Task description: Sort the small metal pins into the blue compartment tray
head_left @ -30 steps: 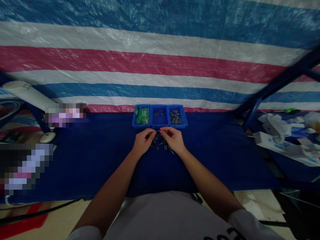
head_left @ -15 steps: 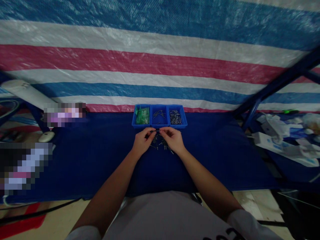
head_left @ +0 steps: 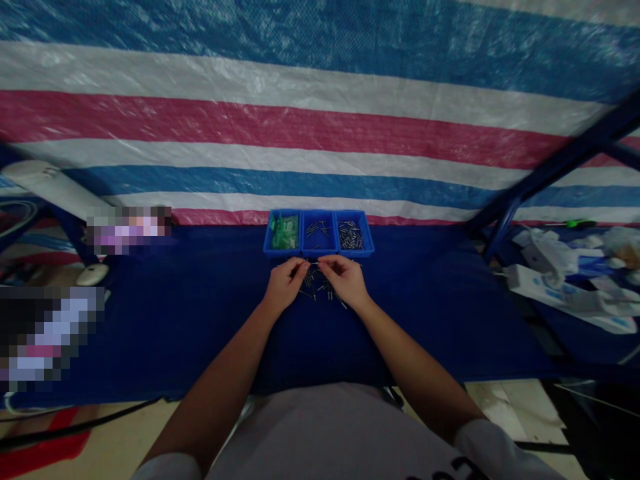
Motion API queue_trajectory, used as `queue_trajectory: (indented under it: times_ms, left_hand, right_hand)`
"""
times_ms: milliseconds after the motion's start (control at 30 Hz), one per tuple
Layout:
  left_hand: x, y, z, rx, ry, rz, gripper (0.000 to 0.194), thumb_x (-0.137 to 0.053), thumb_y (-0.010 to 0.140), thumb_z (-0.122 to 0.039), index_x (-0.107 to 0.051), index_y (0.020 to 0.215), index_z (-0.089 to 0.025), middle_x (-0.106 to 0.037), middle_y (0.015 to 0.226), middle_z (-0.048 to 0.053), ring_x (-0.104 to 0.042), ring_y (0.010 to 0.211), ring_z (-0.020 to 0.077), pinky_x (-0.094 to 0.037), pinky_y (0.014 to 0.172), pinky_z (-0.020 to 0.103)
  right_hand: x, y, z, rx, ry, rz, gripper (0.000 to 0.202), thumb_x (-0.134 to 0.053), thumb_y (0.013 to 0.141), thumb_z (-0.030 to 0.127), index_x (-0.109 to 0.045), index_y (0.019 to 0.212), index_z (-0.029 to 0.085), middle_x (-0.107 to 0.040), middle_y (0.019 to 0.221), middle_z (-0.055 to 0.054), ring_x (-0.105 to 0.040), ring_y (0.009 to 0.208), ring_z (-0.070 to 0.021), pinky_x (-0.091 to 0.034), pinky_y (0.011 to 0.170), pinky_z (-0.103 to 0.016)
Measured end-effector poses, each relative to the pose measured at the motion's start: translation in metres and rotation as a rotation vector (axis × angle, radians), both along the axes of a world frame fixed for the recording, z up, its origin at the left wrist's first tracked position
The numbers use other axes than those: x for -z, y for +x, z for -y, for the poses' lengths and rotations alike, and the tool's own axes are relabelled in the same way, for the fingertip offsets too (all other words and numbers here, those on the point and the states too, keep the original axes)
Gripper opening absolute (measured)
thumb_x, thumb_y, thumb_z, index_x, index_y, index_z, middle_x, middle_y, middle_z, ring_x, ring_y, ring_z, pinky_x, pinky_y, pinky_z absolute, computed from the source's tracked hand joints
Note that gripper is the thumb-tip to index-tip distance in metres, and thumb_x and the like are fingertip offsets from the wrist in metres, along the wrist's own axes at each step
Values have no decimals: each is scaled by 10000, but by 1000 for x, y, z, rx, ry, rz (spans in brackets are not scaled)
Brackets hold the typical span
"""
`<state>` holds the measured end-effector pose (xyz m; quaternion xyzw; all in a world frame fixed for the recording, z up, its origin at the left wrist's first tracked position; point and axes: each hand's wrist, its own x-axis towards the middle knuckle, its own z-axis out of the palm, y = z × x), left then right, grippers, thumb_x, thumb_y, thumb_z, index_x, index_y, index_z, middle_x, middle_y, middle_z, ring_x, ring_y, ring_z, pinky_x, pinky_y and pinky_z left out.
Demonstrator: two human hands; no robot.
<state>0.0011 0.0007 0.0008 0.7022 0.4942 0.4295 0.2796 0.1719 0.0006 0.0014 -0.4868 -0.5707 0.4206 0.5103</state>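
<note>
My left hand [head_left: 286,283] and my right hand [head_left: 345,279] meet over the table just in front of a blue tray [head_left: 319,254]. Both are closed in a pinch, fingertips close together, with a thin metal pin [head_left: 314,263] spanning the small gap between them. Its ends are hidden by the fingers. Several loose metal pins [head_left: 315,291] lie on the table beneath and between the hands. Of the tray's three compartments, the left holds green plastic packets [head_left: 285,233], the middle a few thin pins [head_left: 319,229], and the right a heap of short metal pieces [head_left: 351,235].
A blue-covered table [head_left: 200,313] carries everything. Behind the tray hangs a striped tarp [head_left: 320,127]. A blue metal frame [head_left: 505,210] rises at right, near white boxes [head_left: 565,297] and wrappings. To the left are a white mouse-like object [head_left: 93,274] and blurred-out items.
My fingertips have shifted very slightly around the thin metal pin, and the left ones sit a touch more upright. The tray and loose pins have stayed in place.
</note>
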Motion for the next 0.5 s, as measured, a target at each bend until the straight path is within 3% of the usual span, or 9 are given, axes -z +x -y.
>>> queue_trajectory:
  times_ms: [233,500]
  left_hand:
    - [1,1,1,27,89,56,223,-573,879,-342,-705,920,-168,-694,715,7,-593,577,100,-469,557,203]
    - [4,0,0,76,148,73,221,-570,886,-296,-720,994,-175,-744,903,61,-682,754,140,-547,703,249]
  right_hand:
    - [-2,1,0,-9,12,-5,189,-678,777,340,-718,887,192,-734,833,-49,-669,726,-174,-536,692,-306]
    - [-4,-7,7,-84,-21,-92,200,-685,775,378,-613,844,206,-702,745,-20,-667,689,-162,-529,664,-293]
